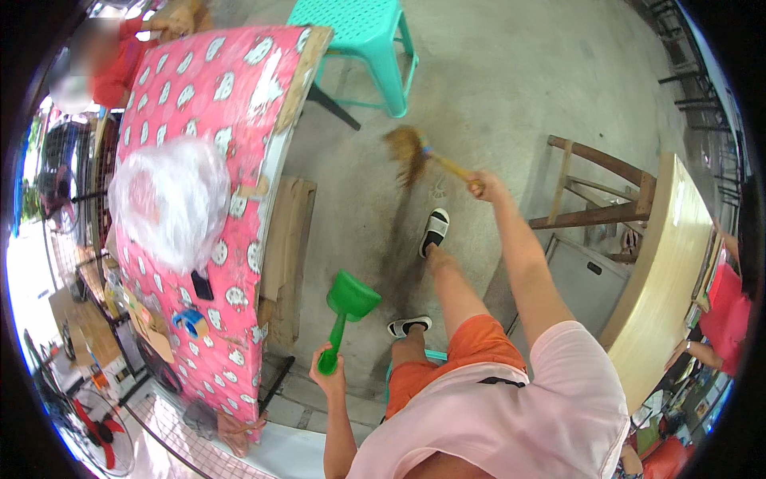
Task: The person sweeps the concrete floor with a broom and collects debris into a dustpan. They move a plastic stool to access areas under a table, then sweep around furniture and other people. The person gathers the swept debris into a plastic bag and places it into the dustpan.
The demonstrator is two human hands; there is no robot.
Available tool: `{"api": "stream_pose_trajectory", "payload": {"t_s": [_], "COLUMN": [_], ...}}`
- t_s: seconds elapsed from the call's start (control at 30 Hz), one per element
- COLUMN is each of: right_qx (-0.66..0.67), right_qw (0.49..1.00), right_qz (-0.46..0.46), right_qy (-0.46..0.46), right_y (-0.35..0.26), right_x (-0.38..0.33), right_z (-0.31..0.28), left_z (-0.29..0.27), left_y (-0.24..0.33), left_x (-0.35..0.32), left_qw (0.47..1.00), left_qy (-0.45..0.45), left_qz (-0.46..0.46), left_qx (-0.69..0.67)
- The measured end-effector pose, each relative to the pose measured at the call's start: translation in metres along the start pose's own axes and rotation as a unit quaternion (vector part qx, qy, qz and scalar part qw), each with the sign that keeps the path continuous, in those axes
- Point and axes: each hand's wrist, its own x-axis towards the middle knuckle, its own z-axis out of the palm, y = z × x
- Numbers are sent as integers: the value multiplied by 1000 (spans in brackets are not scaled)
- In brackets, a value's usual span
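Broom (420,152), short-handled, qty. 1: brown bristle head, yellowish stick handle, blue band at the join. Loc.: just above bare concrete floor (487,88) or touching it, can't tell which; head blurred, pointing L, ahead of wearer's feet. R hand (485,186): fingers wrapped round far end of handle, clamped on it, arm stretched fwd.

Dustpan (353,295), green plastic, qty. 1: held by handle, scoop pointing fwd, nr. table edge. L hand (327,371): clamped round dustpan handle, close to lower end. Hands well apart; broom & dustpan not touching.

Floor btwn. the two: dark streak (396,231) running from bristles twd. the feet; shadow or dirt, can't tell. Shoes, 1 pr., blk. w/ white trim: one fwd. (435,230), one back (408,326).

L side: table w/ pink patterned cover (179,88); on it, clear plastic bag (179,203), small blk. flat item (203,285), blue tape roll (190,322). Flat brown cardboard (289,243) upright beside table. Teal plastic stool (359,32) at table's far corner. Fan w/ red blades (100,435), lower L.

R side: pale wood tabletop (650,295), brown wooden frame (594,217), grey panel w/ slot (586,283).

Other persons: one in red (120,64), upper L; one in red (724,315), far R.
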Motion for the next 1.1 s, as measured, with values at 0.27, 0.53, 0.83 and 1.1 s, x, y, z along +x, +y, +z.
{"api": "stream_pose_trajectory", "payload": {"t_s": [0.27,0.53,0.83,1.1], "right_qx": [-58,-23,-202,137], "right_qw": [976,1000,931,968], "right_qz": [-138,12,-126,-43], "right_qy": [156,15,277,204], "right_y": [-29,38,-33,105], "right_x": [-210,-212,-99,-330], "right_z": [-18,24,-136,-125], "left_z": [53,77,133,211], "left_y": [71,116,194,307], "left_x": [77,113,157,169], "left_qw": [998,991,963,925], "left_qy": [-24,-85,-214,-278], "left_qz": [61,104,162,256], "left_qx": [-13,-5,8,-47]}}
